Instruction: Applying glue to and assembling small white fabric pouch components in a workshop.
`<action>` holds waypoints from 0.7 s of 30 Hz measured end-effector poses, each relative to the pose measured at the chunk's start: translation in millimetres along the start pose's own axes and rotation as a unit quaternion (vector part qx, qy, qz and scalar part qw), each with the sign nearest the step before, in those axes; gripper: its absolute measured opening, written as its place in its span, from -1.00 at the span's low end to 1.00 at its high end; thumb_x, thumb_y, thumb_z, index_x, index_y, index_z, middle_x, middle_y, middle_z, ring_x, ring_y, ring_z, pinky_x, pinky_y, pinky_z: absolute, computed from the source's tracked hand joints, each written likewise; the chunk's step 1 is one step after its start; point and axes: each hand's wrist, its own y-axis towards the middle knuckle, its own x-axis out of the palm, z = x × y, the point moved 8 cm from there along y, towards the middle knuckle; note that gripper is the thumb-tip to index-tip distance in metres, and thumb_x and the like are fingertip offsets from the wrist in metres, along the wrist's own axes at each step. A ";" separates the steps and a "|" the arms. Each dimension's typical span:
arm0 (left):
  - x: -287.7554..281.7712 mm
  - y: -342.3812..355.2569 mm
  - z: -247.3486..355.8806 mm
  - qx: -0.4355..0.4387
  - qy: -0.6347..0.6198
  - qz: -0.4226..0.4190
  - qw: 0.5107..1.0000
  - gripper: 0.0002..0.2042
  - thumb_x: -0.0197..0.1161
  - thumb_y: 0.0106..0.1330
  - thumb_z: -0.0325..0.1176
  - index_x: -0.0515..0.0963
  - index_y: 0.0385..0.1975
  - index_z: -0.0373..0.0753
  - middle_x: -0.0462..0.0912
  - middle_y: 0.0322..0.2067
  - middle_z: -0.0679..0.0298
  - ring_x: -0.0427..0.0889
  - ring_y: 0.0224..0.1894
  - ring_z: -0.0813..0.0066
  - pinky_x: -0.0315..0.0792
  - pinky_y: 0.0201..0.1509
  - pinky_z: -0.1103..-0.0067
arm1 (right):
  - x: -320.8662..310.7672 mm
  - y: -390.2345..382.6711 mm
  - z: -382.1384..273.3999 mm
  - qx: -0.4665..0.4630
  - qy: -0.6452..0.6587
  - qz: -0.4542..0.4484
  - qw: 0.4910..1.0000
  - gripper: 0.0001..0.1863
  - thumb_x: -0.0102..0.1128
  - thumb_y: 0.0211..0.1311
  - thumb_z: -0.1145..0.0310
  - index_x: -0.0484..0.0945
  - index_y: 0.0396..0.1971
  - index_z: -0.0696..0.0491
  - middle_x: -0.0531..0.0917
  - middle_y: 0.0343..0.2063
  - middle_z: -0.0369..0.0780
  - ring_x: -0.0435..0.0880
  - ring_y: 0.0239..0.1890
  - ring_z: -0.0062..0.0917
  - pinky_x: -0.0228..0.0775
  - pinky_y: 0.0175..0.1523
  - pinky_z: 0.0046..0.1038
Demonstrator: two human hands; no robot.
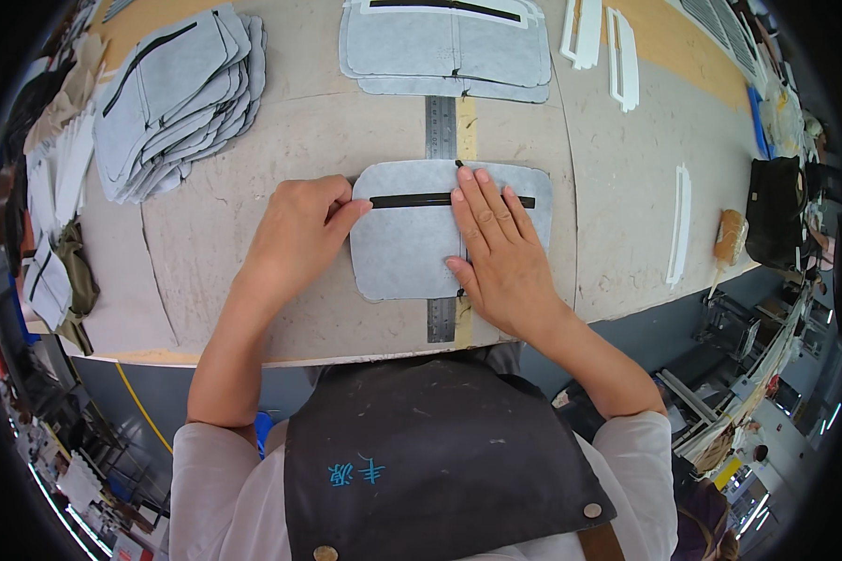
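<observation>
A light grey fabric panel (402,252) with rounded corners lies on the worktable in front of me. A black strip (410,200), which looks like a zipper or slot, runs across its upper part. My left hand (313,220) is closed in a pinch at the panel's left edge, thumb tip by the strip's left end; what it grips is hidden. Flat on the panel's right half rests my right hand (498,238), fingers stretched out over part of the strip. Beneath the panel, a metal ruler (441,321) shows at both ends beside a yellowish tape strip (464,332).
Beyond the panel lie more grey panels (402,56), the top one with a white frame around its slot. A stack of similar panels (182,103) sits far left. White strip frames (624,61) and another white strip (680,224) lie right, near a black bag (776,210).
</observation>
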 end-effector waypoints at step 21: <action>69.1 -12.5 46.6 0.179 0.233 -0.016 0.956 -0.25 0.20 0.21 -0.02 0.16 0.33 -0.34 0.08 0.40 0.11 -0.03 0.47 0.25 -0.14 0.49 0.31 | -3.5 -0.2 5.7 -0.045 0.029 0.041 0.998 -0.36 0.12 0.22 0.30 0.23 0.27 0.26 0.16 0.37 -0.05 0.07 0.43 -0.23 -0.14 0.46 -0.17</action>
